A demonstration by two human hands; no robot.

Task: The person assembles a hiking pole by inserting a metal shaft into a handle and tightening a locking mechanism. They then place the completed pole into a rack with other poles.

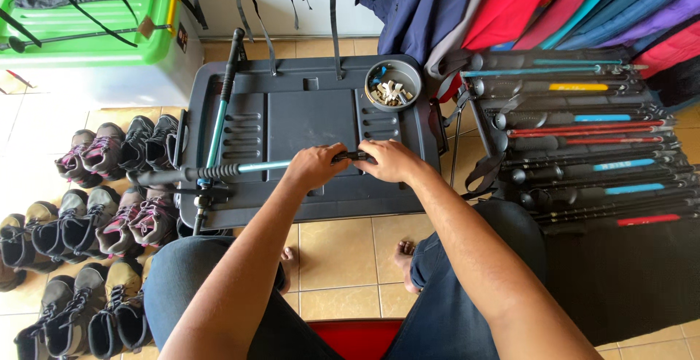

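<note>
A teal and black trekking pole (240, 168) lies crosswise over the dark grey plastic lid (306, 119) in front of me. My left hand (315, 166) grips the pole's shaft. My right hand (390, 160) closes on the black end of the same pole, right beside the left hand. A second teal and black trekking pole (220, 105) lies lengthwise along the lid's left side, under the held one. A round grey bowl (394, 84) with several small parts stands at the lid's far right corner.
Many trekking poles (583, 141) lie stacked on a black mat at the right. Rows of hiking shoes (95, 214) fill the floor at the left. A green lidded box (87, 25) stands at the far left. Jackets (510, 3) hang at the top right.
</note>
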